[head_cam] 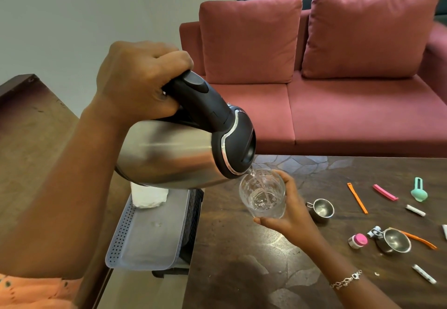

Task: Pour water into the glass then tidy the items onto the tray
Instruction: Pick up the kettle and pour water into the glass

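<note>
Pouring under way, tidying not yet begun

Pouring is the step in hand. The left hand [142,78] has its fingers curled tight round the black handle of a steel kettle [174,154], which is tipped steeply, spout down. A thin stream of water [262,201] runs from the spout into a clear glass [275,187]. The right hand [294,212] wraps the glass from its far side and underneath. It holds the glass just under the spout, lifted off the dark, stone-patterned tabletop [242,260] and leaning toward the camera. The glass is a short, wide, see-through tumbler with faint patterning on its wall. Water has pooled in its bottom, and I judge it well short of full.

The second half of the task looks untouched. A pale plastic tray [145,248] with perforated edges sits low at the left, beside the tabletop's edge, resting on something dark. It carries a white, lumpy object [148,196] at its far end; I cannot tell what that is.

Scattered on the right of the tabletop, well apart from the tray, lie:
- a small steel cup [320,209] and a larger steel cup [394,241]
- an orange stick [357,197] and a second orange stick [420,239]
- a pink clip [384,192]
- a teal tool [419,191]
- two white sachets [415,210]
- a little pink-capped pot [358,240]

All of these, and likely the kettle and glass, remain to be moved onto the tray.
</note>
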Demonstrator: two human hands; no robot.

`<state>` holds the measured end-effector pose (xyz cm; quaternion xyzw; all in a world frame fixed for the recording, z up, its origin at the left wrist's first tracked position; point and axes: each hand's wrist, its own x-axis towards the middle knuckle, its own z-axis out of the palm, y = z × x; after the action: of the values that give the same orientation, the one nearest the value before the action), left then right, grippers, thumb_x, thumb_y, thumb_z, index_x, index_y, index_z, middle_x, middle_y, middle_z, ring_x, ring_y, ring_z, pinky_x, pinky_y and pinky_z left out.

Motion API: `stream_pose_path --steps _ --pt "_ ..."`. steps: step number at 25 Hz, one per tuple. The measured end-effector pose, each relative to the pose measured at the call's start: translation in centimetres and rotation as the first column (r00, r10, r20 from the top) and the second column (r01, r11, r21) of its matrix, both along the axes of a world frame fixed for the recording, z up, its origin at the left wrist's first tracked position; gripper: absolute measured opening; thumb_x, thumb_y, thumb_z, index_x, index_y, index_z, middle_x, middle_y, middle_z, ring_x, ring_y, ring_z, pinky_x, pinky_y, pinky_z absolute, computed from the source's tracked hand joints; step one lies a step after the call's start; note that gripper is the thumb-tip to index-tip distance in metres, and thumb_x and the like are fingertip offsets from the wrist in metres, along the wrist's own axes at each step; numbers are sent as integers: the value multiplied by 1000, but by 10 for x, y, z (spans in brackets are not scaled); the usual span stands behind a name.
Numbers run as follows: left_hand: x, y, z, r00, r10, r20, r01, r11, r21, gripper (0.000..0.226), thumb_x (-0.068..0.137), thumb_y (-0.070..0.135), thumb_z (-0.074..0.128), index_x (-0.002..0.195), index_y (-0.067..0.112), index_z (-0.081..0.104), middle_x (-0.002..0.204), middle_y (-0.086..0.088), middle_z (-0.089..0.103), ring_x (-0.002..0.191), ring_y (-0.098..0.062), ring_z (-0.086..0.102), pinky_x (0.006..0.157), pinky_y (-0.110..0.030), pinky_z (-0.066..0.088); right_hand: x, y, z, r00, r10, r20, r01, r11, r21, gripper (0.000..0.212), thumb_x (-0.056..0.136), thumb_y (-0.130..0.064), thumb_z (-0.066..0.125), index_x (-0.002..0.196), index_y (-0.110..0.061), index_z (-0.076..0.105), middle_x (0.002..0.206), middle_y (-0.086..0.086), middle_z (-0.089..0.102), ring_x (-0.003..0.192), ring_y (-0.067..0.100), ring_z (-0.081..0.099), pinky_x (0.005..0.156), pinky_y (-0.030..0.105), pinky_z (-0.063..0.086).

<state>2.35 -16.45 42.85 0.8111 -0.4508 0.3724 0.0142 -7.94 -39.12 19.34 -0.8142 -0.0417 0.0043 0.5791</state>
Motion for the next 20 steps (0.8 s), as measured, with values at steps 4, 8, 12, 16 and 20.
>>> stream_pose_path --steps 4,8,12,16,20 --pt "0 1 0 1000 11 3 -11 1000 4 9 66 0 53 70 -2 60 53 -16 56 44 -28 44 44 -27 33 0 0 -1 1000 3 -12 -3 1000 -6 92 58 -21 85 128 -34 26 128 1 44 122 18 44 104 44 41" --pt "1 3 0 1000 15 26 -16 1000 5 9 66 -1 54 70 -2 61 54 -16 57 44 -30 47 42 -29 36 0 0 -1 1000 4 -14 -4 1000 -9 92 58 -21 85 128 -32 27 128 1 44 121 16 44 104 41 41" --pt "4 6 0 998 2 60 -1 1000 -7 8 66 -2 55 73 0 60 56 -17 59 44 -32 50 40 -32 39 -1 1 -1 1000 -6 -19 6 1000 -14 93 57 -21 85 126 -35 26 127 0 44 122 15 43 105 39 41" --pt "14 14 -1 998 34 43 -36 999 40 24 59 -4 65 77 8 55 57 -16 58 45 -32 50 46 -30 41 -1 2 0 1000 7 -22 -7 1000 -6 91 58 -19 85 124 -40 25 127 -1 43 121 14 43 105 37 41" --pt "23 18 -5 996 93 12 -93 992 83 31 55 -1 72 77 11 54 58 -13 57 46 -31 50 47 -32 43 -1 2 -1 1000 6 -18 -6 1000 -6 91 59 -19 84 125 -38 25 127 -4 43 120 14 43 102 31 41"
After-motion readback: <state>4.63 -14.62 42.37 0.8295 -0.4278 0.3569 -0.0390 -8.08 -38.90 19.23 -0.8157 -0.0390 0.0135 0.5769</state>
